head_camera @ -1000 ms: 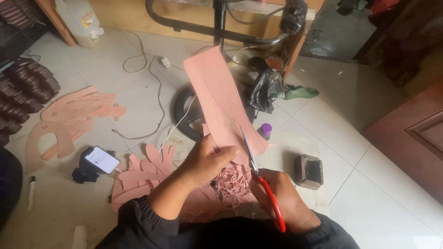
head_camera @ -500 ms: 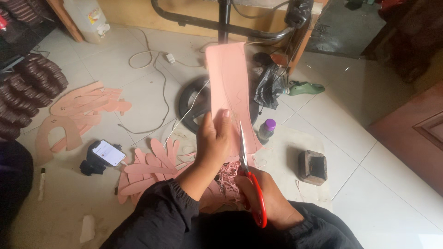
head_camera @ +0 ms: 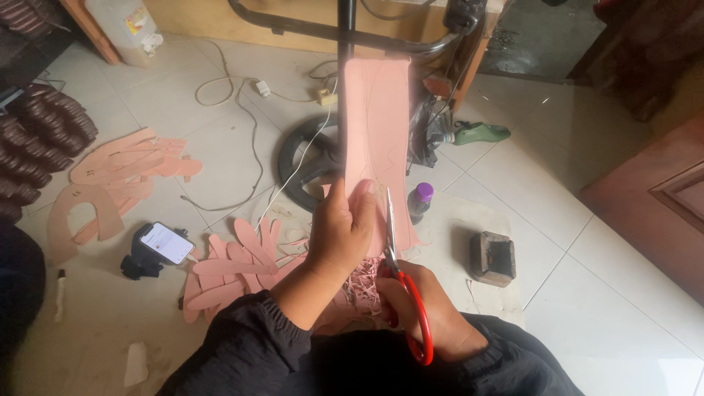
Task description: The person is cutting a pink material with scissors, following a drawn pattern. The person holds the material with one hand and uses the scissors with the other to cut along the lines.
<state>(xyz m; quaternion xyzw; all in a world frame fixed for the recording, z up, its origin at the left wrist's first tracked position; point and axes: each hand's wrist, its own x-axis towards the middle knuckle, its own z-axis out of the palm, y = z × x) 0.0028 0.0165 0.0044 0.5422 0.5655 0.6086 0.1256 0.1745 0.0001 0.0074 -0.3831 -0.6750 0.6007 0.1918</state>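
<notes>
My left hand (head_camera: pixel 341 231) grips the near end of a long pink sheet (head_camera: pixel 378 121) that stands up and away from me. My right hand (head_camera: pixel 429 315) holds red-handled scissors (head_camera: pixel 400 275), their blades set against the sheet's right edge just beside my left fingers. Thin pink trimmings (head_camera: pixel 363 282) lie in a heap under my hands. Cut pink shapes (head_camera: pixel 235 268) are spread on the floor to the left of my left arm.
More pink cut-outs (head_camera: pixel 110 180) lie far left beside dark stacked pieces (head_camera: pixel 37 147). A phone (head_camera: pixel 165 243) rests on a black stand. A purple-capped bottle (head_camera: pixel 419 199), a dark block (head_camera: pixel 493 258), a black ring (head_camera: pixel 304 158), white cables (head_camera: pixel 249 117) and a green shoe form (head_camera: pixel 480 133) lie around.
The pink sheet has swung from leaning left to pointing straight away from me. My left hand turned with it, and the scissors stayed at its right edge.
</notes>
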